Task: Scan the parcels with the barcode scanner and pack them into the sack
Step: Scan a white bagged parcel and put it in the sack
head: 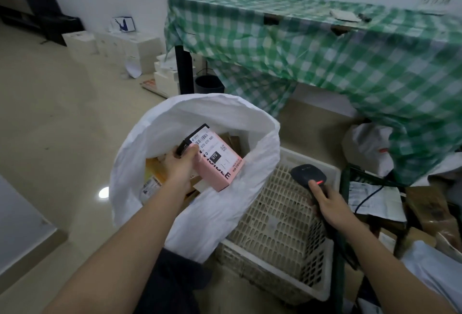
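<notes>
Both hands are busy: the left hand (180, 166) grips a pink parcel (217, 161) by its near end, thumb across the white shipping label, and holds it tilted over the open mouth of the white sack (200, 111) — the box sits above the sack's right-hand rim, with other parcels (156, 176) lying lower down inside. To the right, the right hand (327, 202) is curled round the handle of the dark barcode scanner (308, 172), thumb lying up the back of it near a small red light; the scanner's head hangs over the far part of a cream plastic crate (282, 226) which stands just beside the sack, touching its side. Behind them a table draped in a green checked cloth (325, 46) fills the far right, with white bags and paper piled under its right end — white boxes (120, 46) line the far wall on the floor
</notes>
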`<state>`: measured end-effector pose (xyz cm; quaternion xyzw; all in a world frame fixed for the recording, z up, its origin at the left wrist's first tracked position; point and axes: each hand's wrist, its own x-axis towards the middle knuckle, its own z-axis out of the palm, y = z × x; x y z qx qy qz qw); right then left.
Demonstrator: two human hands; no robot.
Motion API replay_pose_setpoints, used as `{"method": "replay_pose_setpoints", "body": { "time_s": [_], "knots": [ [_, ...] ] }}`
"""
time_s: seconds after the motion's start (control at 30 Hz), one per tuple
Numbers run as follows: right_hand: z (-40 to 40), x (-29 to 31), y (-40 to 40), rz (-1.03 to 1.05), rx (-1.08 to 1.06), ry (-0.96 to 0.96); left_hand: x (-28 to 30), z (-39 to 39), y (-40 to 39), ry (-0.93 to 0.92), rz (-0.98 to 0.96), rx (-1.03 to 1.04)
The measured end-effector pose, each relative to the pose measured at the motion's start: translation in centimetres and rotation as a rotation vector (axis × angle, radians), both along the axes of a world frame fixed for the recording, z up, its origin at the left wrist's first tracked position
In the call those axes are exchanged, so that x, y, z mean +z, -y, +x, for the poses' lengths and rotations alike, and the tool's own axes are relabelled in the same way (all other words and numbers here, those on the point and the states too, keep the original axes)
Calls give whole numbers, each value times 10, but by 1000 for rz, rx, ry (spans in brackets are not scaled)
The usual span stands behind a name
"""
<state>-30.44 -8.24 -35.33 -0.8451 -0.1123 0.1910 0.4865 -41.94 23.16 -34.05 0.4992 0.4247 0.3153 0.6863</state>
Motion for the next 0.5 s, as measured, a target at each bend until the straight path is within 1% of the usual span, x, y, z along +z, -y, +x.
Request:
{"method": "replay_pose_setpoints", "body": {
  "time_s": [0.07, 0.13, 0.2, 0.23, 0.3, 0.37, 0.5],
  "knots": [
    [11, -7, 1, -9, -33, -17, -5, 34, -8, -6, -39, -51],
    [19, -12, 4, -25, -45, -26, -17, 64, -12, -33, -74, -190],
    [24, -14, 5, -24, -43, -13, -31, 82, -10, -120, -19, -310],
    [26, -14, 7, -29, -47, -8, -35, 87, -6, -164, 50, -339],
    [26, -14, 12, -37, -41, 5, -31, 87, 7, -214, 198, -350],
    [23, -15, 16, -35, -30, 3, -29, 79, 18, -236, 305, -342],
    [12, -12, 28, -35, -29, -32, -27, 43, 46, -264, 309, -340]
  ]
}}
